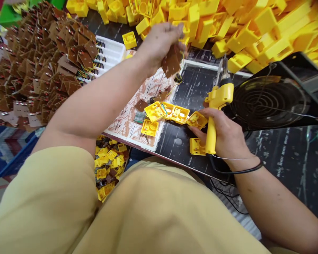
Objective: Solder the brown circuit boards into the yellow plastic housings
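Note:
My left hand (163, 44) is stretched forward with its fingers closed by the heap of yellow cases. A brown circuit board (172, 62) with thin wires hangs below its fingers, apparently held there. What else the fingertips touch is blurred. My right hand (225, 135) grips a yellow soldering gun (212, 134), its metal tip pointing away from me. Beside my right fingertips lies a small yellow case (198, 120), which they seem to touch. Another yellow case (196, 146) sits partly behind the handle. Open yellow cases (180, 114) lie in a row on the work board.
Brown circuit boards (42, 63) are piled at the left beside a white ridged tray (110, 53). A large heap of yellow cases (254, 31) covers the back. At the right stands a black fan (265, 97). Yellow pieces (110, 158) fill a space below the table edge.

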`<state>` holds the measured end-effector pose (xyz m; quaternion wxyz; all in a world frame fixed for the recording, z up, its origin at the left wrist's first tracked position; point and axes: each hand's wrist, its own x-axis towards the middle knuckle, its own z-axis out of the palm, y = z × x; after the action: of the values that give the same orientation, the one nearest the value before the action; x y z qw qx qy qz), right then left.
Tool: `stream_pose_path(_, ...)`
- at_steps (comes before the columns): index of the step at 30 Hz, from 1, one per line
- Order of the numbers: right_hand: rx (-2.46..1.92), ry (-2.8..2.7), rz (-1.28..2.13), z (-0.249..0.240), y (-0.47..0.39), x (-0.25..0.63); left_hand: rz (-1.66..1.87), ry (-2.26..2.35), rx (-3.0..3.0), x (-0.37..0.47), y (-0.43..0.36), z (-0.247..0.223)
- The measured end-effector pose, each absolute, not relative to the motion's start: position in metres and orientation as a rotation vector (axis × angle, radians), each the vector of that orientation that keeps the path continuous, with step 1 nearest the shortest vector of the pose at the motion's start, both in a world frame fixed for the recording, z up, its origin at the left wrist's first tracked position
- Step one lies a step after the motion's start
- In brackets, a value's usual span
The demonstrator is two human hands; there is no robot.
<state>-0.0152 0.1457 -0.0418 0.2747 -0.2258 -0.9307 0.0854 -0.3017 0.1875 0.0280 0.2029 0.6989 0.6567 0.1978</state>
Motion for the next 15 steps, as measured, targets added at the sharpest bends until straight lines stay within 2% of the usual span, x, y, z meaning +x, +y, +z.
stream_pose_path(5,-0.627,-2.481,0.271,-0.046,0.145,-0.015,0.490,2.045,1.862,-0.299,0.139,0.032)
stream_pose_path(11,-0.615,-2.454,0.270,-0.049,0.148,-0.016,0.186,1.844,2.554,-0.285,0.054,0.025)
stream_pose_path(15,-0.619,-2.459,0.295,-0.041,0.145,-0.013,0.396,1.901,2.559,-0.276,0.034,0.030)
